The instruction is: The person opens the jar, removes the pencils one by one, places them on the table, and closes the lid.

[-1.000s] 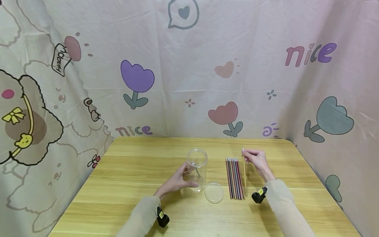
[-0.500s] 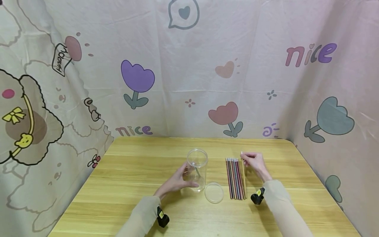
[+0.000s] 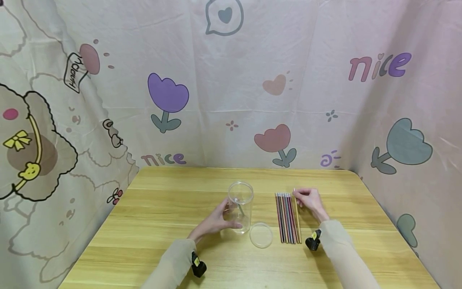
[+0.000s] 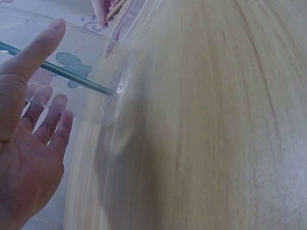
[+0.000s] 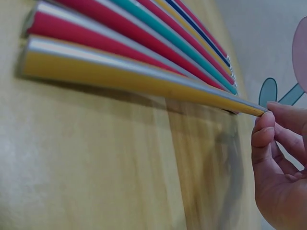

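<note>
A clear cylindrical jar (image 3: 247, 208) stands uncapped on the wooden table, with a green pencil (image 4: 79, 79) leaning inside it. My left hand (image 3: 218, 220) holds the jar from its left side, thumb on the near side and fingers round the back. At the right, my right hand (image 3: 311, 200) pinches the far end of a yellow pencil (image 5: 134, 76) between thumb and fingertips. That pencil slants down towards me, right beside a row of several coloured pencils (image 3: 286, 218). Red, teal and dark blue ones show in the right wrist view.
A round clear lid (image 3: 261, 235) lies flat between the jar and the pencil row. The wooden table (image 3: 162, 208) reaches back to a printed fabric curtain (image 3: 223, 80), which also hangs along both sides.
My right hand has come slightly down and left, bringing the yellow pencil closer alongside the row. My left hand and the jar have stayed put.
</note>
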Demonstrator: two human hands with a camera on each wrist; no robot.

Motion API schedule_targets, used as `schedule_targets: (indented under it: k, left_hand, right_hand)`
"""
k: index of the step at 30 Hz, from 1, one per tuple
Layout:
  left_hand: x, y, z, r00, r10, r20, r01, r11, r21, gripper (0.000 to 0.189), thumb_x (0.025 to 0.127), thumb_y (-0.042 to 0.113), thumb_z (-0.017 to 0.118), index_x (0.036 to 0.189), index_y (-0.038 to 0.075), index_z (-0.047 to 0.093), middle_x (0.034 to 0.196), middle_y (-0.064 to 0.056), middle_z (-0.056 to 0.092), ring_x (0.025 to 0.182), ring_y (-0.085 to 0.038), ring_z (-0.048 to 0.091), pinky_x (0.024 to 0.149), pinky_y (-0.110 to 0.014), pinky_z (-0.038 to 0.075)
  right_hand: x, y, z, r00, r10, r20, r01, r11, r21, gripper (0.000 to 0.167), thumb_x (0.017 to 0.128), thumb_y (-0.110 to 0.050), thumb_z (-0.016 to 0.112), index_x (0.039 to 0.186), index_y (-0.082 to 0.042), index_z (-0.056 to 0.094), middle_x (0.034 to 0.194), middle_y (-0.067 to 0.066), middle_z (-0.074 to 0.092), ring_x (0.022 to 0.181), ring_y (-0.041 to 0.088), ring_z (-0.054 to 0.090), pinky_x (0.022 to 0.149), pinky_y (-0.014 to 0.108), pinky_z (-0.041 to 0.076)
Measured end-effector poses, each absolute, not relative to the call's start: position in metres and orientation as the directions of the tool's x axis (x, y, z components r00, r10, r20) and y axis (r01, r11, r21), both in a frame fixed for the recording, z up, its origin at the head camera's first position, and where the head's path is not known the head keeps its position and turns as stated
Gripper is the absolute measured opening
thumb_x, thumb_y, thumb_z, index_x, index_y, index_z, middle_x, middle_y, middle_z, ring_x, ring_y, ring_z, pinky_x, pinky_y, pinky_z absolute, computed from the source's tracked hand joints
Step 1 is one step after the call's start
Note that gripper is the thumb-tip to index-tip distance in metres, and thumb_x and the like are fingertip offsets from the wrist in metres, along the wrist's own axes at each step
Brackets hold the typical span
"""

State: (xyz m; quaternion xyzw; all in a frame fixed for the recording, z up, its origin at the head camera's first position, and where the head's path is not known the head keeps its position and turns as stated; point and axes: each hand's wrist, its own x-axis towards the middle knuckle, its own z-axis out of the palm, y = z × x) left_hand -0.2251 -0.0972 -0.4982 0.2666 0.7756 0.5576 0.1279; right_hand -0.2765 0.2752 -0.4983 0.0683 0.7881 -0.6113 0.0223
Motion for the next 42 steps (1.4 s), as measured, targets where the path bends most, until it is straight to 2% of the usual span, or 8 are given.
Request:
schedule_targets:
  k: [17, 25, 42]
  left_hand:
    - [-0.2257, -0.0972, -0.4987, -0.823, 0.559, 0.1, 0.271, 0.232, 0.934, 0.098, 0.08, 0.024, 0.086, 0.156, 0.006, 0.026, 0.153, -0.021, 0.045, 0.139, -0.045, 0.046, 0.115, -0.06, 0.042]
    - [-0.2251, -0.0971, -0.499, -0.827, 0.553, 0.097, 0.265, 0.232, 0.936, 0.098, 0.08, 0.023, 0.086, 0.156, 0.007, 0.026, 0.153, -0.02, 0.045, 0.14, -0.045, 0.046, 0.115, -0.06, 0.042]
    - [-0.2251, -0.0967, -0.4989, -0.826, 0.554, 0.1, 0.266, 0.227, 0.937, 0.098, 0.08, 0.021, 0.086, 0.156, 0.007, 0.026, 0.151, -0.022, 0.047, 0.138, -0.046, 0.047, 0.114, -0.062, 0.042]
  right_hand:
    - [-0.2781, 0.2731, -0.5031, -0.991, 0.054, -0.12, 0.131, 0.346, -0.929, 0.028, 0.095, -0.005, 0.065, 0.115, 0.015, 0.064, 0.069, 0.001, 0.066, 0.057, 0.007, 0.057, 0.049, 0.018, 0.05]
    - [-0.2795, 0.2735, -0.506, -0.99, 0.061, -0.124, 0.138, 0.399, -0.907, 0.029, 0.095, -0.007, 0.065, 0.115, 0.014, 0.064, 0.072, 0.002, 0.067, 0.058, 0.008, 0.058, 0.049, 0.019, 0.053]
    - [-0.2779, 0.2698, -0.5053, -0.993, 0.063, -0.096, 0.114, 0.434, -0.894, 0.025, 0.094, -0.007, 0.066, 0.11, 0.013, 0.067, 0.073, 0.005, 0.07, 0.058, 0.009, 0.06, 0.05, 0.021, 0.054]
